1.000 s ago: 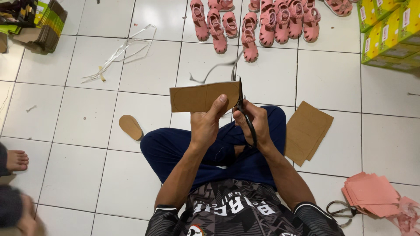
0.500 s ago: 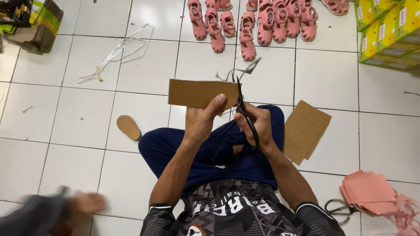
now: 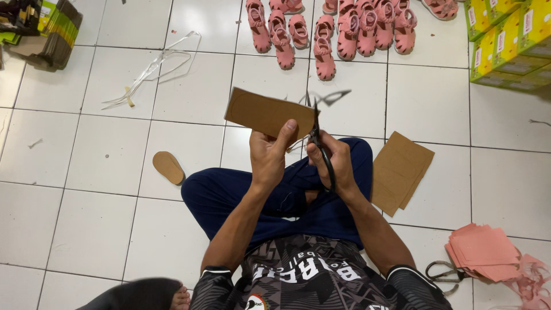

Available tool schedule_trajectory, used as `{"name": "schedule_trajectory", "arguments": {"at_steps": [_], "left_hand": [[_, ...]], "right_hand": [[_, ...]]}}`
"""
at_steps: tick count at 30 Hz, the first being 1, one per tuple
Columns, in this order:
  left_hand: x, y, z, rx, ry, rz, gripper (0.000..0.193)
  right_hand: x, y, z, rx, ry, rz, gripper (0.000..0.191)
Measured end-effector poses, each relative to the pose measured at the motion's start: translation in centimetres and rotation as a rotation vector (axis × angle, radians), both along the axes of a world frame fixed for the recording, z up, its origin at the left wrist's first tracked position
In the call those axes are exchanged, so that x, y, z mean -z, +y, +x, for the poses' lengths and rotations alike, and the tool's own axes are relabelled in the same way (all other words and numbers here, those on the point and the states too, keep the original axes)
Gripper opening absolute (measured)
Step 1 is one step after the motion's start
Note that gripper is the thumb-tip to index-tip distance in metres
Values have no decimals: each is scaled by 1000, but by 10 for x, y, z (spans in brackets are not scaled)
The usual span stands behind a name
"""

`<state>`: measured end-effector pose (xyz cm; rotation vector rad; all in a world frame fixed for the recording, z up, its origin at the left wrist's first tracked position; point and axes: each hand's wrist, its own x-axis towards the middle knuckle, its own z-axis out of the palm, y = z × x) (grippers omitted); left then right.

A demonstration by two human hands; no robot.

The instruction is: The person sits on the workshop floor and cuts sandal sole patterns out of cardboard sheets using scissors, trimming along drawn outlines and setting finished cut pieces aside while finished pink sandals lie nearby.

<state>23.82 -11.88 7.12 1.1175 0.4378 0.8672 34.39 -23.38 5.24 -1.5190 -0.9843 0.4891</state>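
I sit cross-legged on a white tiled floor. My left hand (image 3: 268,156) grips a brown cardboard sheet (image 3: 258,112) by its lower right part and holds it up in front of me. My right hand (image 3: 336,163) is closed around black scissors (image 3: 317,135), whose blades point up along the sheet's right edge. A thin curled strip (image 3: 330,97) sticks out at the top by the blade tips.
A cut sole-shaped cardboard piece (image 3: 168,167) lies at my left knee. Stacked cardboard sheets (image 3: 402,169) lie at my right. Pink sandals (image 3: 338,28) line the far floor, yellow-green boxes (image 3: 511,40) far right, pink sheets (image 3: 488,252) and spare scissors (image 3: 439,272) near right. Another person's foot (image 3: 179,298) shows bottom left.
The scissors have moved up along the cardboard's right edge. The other person at the lower left has shifted, and only a dark sleeve and foot remain at the bottom.
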Motion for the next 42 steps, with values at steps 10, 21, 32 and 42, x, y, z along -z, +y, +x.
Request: {"name": "schedule_trajectory", "arguments": {"at_steps": [10,21,32,42], "left_hand": [[-14,8,-12,86,35,48,24],[-19,20,-18,146,128,121,27],[-22,31,-20,221,182,149,31],[-13,20,-8,121,3,5,42]], "right_hand": [[9,-4,1,-34,27,3,67],[-1,-9,0,-42,13,-13,71],[-10,-15,-1,-70,14,-36,66],[-4,-11,-6,-14,-13,-78,60]]}}
